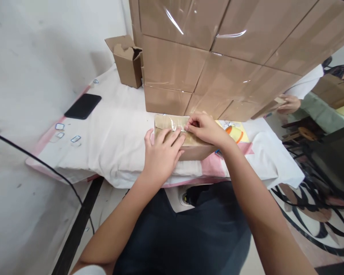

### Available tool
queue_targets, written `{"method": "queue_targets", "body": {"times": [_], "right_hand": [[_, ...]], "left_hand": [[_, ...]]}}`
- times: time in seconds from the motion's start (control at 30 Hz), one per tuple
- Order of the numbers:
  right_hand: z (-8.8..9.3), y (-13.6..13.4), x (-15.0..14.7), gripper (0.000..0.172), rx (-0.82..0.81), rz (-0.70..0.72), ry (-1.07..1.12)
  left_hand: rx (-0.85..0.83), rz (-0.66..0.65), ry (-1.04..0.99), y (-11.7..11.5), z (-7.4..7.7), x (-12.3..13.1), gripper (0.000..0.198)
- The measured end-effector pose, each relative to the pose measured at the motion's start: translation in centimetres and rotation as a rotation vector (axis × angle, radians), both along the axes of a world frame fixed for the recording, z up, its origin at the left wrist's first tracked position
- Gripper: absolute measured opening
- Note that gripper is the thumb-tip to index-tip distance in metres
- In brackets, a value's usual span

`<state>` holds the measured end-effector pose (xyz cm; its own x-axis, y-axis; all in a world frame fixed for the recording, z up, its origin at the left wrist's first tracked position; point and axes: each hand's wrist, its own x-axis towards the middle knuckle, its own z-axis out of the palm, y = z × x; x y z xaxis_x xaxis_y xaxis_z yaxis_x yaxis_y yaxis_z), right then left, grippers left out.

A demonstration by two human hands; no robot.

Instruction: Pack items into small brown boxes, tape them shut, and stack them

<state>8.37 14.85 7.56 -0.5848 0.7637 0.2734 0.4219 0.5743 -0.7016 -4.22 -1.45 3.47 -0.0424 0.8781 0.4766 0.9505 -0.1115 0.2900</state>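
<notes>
A small cardboard box lies near the front edge of the cloth-covered table, just in front of a wall of stacked cartons. My left hand rests on the box's top with fingers spread, pressing near its left end. Thumb and fingertips of my right hand are pinched together over the box top. They are at the end of a glossy strip of clear tape that shines across the top. Partly hidden behind my right wrist is a roll of tape with an orange edge.
Stacked cartons wrapped in clear tape rise at the back. An opened small carton and a black phone are at the left, near small labels. Another person's hand holds a box at the right. A black cable hangs left.
</notes>
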Motion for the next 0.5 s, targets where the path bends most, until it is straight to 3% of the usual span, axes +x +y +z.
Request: {"method": "queue_targets", "body": {"times": [0.13, 0.27, 0.37, 0.5], "right_hand": [[0.0, -0.5, -0.4, 0.019, 0.175, 0.027, -0.234], [-0.4, 1.4, 1.5, 0.025, 0.315, -0.217, -0.156], [-0.6, 4.8, 6.0, 0.018, 0.356, -0.504, -0.06], [-2.5, 9.4, 14.2, 0.015, 0.197, -0.811, 0.054]], "left_hand": [[0.004, -0.039, -0.012, 0.3, -0.5, -0.3, 0.042], [-0.001, -0.02, 0.031, 0.0, -0.2, -0.1, 0.04], [-0.023, -0.007, 0.081, 0.0, 0.7, 0.4, 0.044], [-0.053, -0.015, 0.162, 0.9, 1.5, 0.9, 0.052]]}}
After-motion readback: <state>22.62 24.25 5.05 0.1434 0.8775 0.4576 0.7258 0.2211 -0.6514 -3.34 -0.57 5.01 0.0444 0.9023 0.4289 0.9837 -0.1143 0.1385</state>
